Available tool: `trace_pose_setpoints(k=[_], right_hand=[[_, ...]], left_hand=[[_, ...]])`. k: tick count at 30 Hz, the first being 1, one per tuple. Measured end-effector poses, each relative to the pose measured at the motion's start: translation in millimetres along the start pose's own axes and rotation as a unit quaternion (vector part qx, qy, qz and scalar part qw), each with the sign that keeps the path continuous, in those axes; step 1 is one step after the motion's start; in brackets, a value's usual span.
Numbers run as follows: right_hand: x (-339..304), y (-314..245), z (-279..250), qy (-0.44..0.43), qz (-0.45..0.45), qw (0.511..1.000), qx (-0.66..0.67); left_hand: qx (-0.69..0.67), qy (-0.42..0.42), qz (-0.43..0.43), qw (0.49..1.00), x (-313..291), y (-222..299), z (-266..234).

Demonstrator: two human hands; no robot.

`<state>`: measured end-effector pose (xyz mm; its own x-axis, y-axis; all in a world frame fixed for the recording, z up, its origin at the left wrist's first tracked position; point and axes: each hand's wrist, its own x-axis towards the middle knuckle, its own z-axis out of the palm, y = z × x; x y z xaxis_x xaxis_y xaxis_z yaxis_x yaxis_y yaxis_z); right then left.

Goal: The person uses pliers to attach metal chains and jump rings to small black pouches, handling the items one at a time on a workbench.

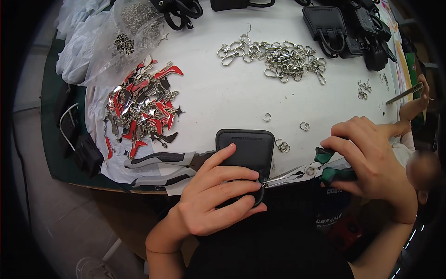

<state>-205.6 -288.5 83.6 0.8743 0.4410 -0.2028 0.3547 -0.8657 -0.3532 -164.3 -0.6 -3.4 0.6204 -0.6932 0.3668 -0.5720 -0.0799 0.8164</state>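
My left hand [218, 197] presses a small black leather pouch [246, 146] at the table's near edge, with its fingers closed round the pouch's lower part. My right hand [369, 156] grips long-nose pliers [302, 174] by their green handles. The plier tips meet the pouch's right edge by my left fingertips; what lies between them is too small to make out. Beyond the pliers lie loose metal rings [282, 146], with a single ring [267, 117] farther off. Grey-handled pliers [160, 161] rest to the left of the pouch, partly behind my left hand.
Red and black shoe-shaped charms [144, 104] are heaped at left, below a clear plastic bag [104, 58] of metal parts. Silver swivel clasps [292, 60] lie at the far middle. Several small black bags [325, 25] stand far right. Another person's hand [413, 107] holds a flat object at right.
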Motion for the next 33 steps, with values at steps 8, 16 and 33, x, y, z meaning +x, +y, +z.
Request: trace_pose_setpoints(k=[8,16,33], right_hand=[[13.7,0.4,-13.0,-0.053,-0.041,0.997,-0.022],[17.4,-3.8,-23.7,-0.073,-0.022,0.996,-0.046],[7.0,-11.3,-32.5,-0.098,-0.015,0.993,-0.069]], left_hand=[[0.018,-0.013,0.018,1.0,2.9,-1.3,-1.8],[0.005,-0.021,0.045,0.999,4.4,-3.4,-3.3],[0.125,-0.028,-0.06,0.99,-2.1,3.5,-38.8]])
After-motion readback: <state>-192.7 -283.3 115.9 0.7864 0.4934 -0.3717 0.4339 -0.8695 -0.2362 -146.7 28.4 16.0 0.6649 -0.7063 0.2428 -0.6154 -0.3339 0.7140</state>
